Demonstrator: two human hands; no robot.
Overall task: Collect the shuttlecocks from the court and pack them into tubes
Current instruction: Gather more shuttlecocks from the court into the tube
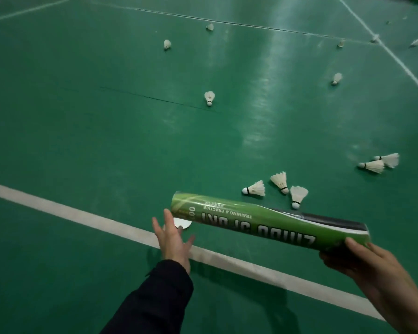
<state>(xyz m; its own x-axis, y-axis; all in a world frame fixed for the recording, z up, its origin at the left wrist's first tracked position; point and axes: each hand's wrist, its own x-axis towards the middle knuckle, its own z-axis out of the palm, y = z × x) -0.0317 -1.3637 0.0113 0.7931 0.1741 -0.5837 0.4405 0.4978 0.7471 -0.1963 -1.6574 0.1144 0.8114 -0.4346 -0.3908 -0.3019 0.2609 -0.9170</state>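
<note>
The right hand [362, 259] has its grip clamped on the end of the green tube [268, 222]. The left hand [173, 239], fingers apart, reaches at the tube's mouth. Shuttlecocks [279, 180] lie scattered on the court floor [94, 128].

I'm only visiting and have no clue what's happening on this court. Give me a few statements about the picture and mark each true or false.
1. The right hand holds a green tube. True.
2. The left hand grips a racket. False: its fingers are spread, no racket.
3. Three shuttlecocks lie close together just beyond the tube. True.
4. The floor is blue. False: it is green, with a white line.
5. The tube stands upright on the floor. False: it is held nearly level above it.
</note>
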